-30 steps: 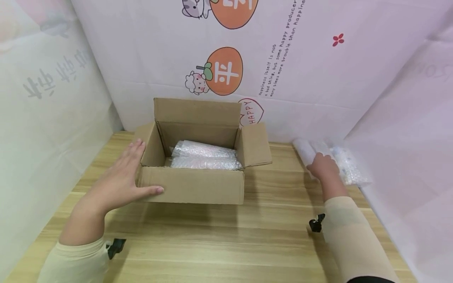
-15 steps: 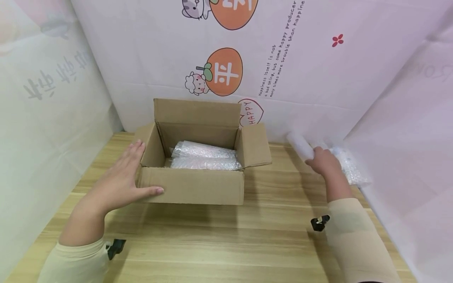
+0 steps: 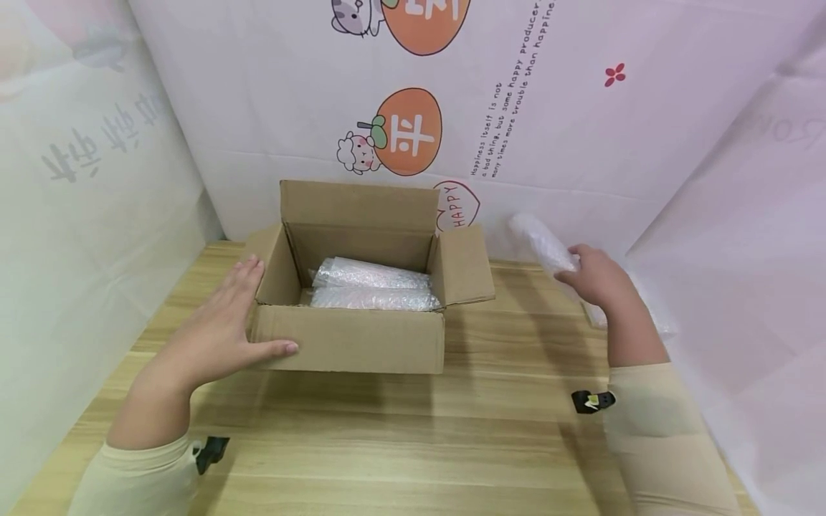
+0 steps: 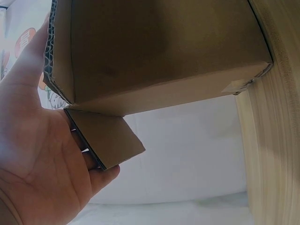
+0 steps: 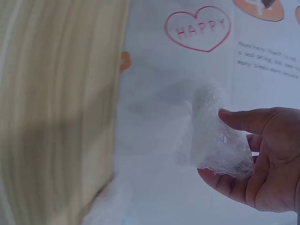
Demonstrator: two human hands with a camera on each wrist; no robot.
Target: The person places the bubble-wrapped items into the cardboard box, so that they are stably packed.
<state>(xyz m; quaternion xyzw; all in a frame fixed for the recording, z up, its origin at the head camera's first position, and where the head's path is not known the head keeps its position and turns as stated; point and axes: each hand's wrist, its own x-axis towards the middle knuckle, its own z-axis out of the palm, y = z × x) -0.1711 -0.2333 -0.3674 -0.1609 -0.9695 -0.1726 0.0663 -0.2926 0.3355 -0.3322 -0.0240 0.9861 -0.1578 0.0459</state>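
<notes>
My right hand (image 3: 600,278) grips a bubble-wrapped roll (image 3: 540,242) near one end, above the table's back right. In the right wrist view the thumb lies on one side of the wrapped roll (image 5: 213,133) and the fingers curl under it; what is inside the wrap is hidden. An open cardboard box (image 3: 361,340) stands left of centre, with two bubble-wrapped rolls (image 3: 371,274) lying side by side inside. My left hand (image 3: 216,330) rests on the box's left front corner, fingers extended along the side. In the left wrist view these fingers lie behind a side flap (image 4: 105,138).
More bubble wrap (image 3: 660,315) lies at the right edge of the wooden table (image 3: 361,444), partly behind the right forearm. The box's right flap (image 3: 467,265) sticks outward. Printed white sheets (image 3: 555,122) enclose the back and sides.
My right hand has lifted the bubble-wrapped roll off the pile at the right, its far end swinging up and left. The left hand and the box stay as they were.
</notes>
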